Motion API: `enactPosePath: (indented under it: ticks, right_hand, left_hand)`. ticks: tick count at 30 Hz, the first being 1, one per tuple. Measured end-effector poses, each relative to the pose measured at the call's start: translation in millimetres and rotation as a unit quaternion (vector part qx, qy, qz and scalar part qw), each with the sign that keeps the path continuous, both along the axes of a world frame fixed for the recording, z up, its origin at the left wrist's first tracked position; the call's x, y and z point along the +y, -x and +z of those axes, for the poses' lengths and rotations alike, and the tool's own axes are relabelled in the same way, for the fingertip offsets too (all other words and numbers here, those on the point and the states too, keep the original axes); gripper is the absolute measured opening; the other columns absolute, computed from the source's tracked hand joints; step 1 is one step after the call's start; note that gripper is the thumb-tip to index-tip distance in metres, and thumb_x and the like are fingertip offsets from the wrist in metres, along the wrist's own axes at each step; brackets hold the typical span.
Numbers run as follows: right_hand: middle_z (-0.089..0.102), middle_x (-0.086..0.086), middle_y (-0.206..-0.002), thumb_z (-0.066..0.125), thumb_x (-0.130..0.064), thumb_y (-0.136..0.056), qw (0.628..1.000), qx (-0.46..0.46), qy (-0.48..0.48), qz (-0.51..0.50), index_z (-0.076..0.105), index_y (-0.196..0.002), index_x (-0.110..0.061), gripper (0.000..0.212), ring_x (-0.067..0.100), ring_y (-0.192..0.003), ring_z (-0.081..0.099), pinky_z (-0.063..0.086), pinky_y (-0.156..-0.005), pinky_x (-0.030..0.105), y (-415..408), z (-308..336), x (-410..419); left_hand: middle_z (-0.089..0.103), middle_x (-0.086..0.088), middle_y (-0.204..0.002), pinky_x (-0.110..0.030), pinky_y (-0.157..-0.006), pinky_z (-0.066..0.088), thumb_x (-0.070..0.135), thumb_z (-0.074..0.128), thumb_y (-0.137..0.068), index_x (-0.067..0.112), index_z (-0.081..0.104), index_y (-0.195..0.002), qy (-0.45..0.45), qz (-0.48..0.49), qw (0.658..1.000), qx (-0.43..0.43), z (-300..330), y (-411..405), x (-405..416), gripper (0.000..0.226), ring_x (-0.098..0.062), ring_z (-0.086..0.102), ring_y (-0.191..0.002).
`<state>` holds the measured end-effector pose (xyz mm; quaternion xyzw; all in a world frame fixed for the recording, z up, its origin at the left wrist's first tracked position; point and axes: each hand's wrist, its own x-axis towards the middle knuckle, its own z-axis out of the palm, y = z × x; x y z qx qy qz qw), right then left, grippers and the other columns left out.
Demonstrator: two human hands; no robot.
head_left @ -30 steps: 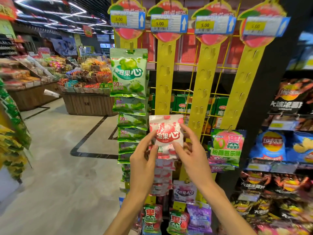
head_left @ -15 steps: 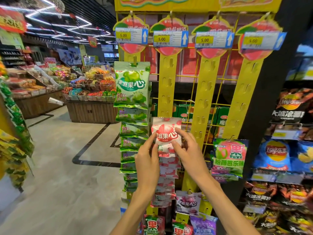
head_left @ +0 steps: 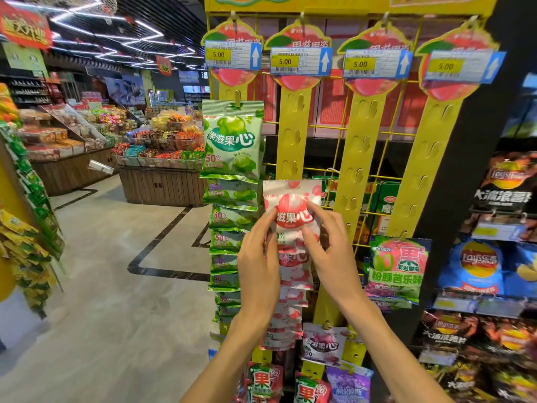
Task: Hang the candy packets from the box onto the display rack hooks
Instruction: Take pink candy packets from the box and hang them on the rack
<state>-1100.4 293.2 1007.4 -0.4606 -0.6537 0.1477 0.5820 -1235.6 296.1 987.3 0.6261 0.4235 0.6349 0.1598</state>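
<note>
- Since the display rack (head_left: pixel 386 135) is a yellow wire grid carrying four vertical hanging strips, stock has to go on in columns, each packet overlapping the one below.
- Leftmost strip: green candy packets (head_left: pixel 232 146) fill it from top hook downward. Judged finished.
- Second strip (head_left: pixel 291 135): upper hooks bare, a run of red-and-white packets (head_left: pixel 293 289) stacked below. The gap above explains why the new packet sits just on top of that run; filling goes bottom to top.
- Two right-hand strips mostly bare; one pink-and-green packet (head_left: pixel 398 266) hangs low on the far one.
- Red-and-white candy packet (head_left: pixel 292 207) held upright, print facing out, flat against the second strip. Whether its top hole has caught a hook cannot be told.
- Both forearms reach up from below, converging on the packet.
- Left hand (head_left: pixel 258 266) pinches the packet's left edge, thumb in front.
- Right hand (head_left: pixel 331 251) pinches the right side, fingers curled over the face.
- Supply box not in view.
</note>
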Motion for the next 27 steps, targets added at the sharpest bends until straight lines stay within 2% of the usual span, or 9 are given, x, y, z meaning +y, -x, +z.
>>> enactPosePath:
  ticks: [4,7,16,20,22,24,27]
  right_hand:
    - [0.049,-0.007,-0.127,0.053,-0.024,-0.108,0.999,-0.018,0.011,-0.024,0.047,-0.151,-0.029,0.044,-0.019,-0.114,0.047,0.039,-0.085,-0.002,1,6,10]
    - [0.049,-0.007,-0.125,0.052,-0.028,-0.108,0.998,-0.04,0.025,-0.032,0.046,-0.152,-0.029,0.045,-0.02,-0.109,0.048,0.039,-0.083,-0.001,1,-2,11]
    - [0.047,-0.018,-0.122,0.053,-0.03,-0.106,0.998,-0.035,0.055,-0.024,0.045,-0.151,-0.034,0.046,-0.016,-0.115,0.047,0.038,-0.087,-0.001,-6,-21,10]
    - [0.047,-0.025,-0.125,0.054,-0.033,-0.106,0.997,-0.043,0.054,-0.021,0.043,-0.151,-0.041,0.046,-0.005,-0.116,0.052,0.044,-0.088,0.008,-6,-27,9]
    - [0.047,-0.027,-0.125,0.054,-0.033,-0.106,0.997,-0.051,0.051,-0.028,0.042,-0.151,-0.042,0.047,-0.003,-0.116,0.051,0.042,-0.089,0.007,-5,-31,7]
    - [0.048,-0.024,-0.129,0.055,-0.034,-0.105,0.995,-0.074,0.046,-0.054,0.043,-0.15,-0.04,0.048,-0.007,-0.123,0.044,0.035,-0.094,0.003,-6,-33,6]
    - [0.049,-0.019,-0.134,0.056,-0.034,-0.104,0.992,-0.102,0.045,-0.065,0.041,-0.151,-0.041,0.05,0.0,-0.131,0.041,0.034,-0.103,0.013,-7,-35,5]
  left_hand:
    - [0.052,0.025,-0.146,-0.027,-0.113,0.044,0.012,0.05,-0.106,0.033,0.049,-0.15,0.01,0.002,1.0,0.002,5,-2,15,0.048,0.007,0.045,-0.136]
    - [0.054,0.024,-0.145,-0.036,-0.111,0.048,0.016,0.05,-0.107,0.035,0.05,-0.149,0.024,0.004,1.0,-0.001,-6,-3,17,0.046,0.006,0.047,-0.135]
    - [0.051,0.03,-0.142,-0.036,-0.112,0.047,0.017,0.052,-0.106,0.037,0.05,-0.147,0.045,0.011,0.999,0.007,-22,-4,11,0.046,0.008,0.045,-0.135]
    - [0.052,0.024,-0.146,-0.035,-0.113,0.047,0.012,0.053,-0.105,0.035,0.049,-0.149,0.04,0.008,0.999,0.016,-28,-2,10,0.05,0.006,0.045,-0.137]
    - [0.051,0.022,-0.148,-0.036,-0.113,0.047,0.008,0.053,-0.104,0.034,0.048,-0.15,0.038,0.012,0.999,0.025,-33,-1,11,0.053,0.004,0.044,-0.138]
    - [0.049,0.022,-0.149,-0.037,-0.113,0.046,0.005,0.053,-0.104,0.035,0.046,-0.151,0.038,0.015,0.999,0.033,-37,1,10,0.056,0.002,0.043,-0.14]
    - [0.043,0.022,-0.154,-0.032,-0.118,0.041,0.002,0.052,-0.103,0.034,0.04,-0.155,0.033,0.016,0.998,0.057,-41,1,6,0.062,0.003,0.035,-0.144]
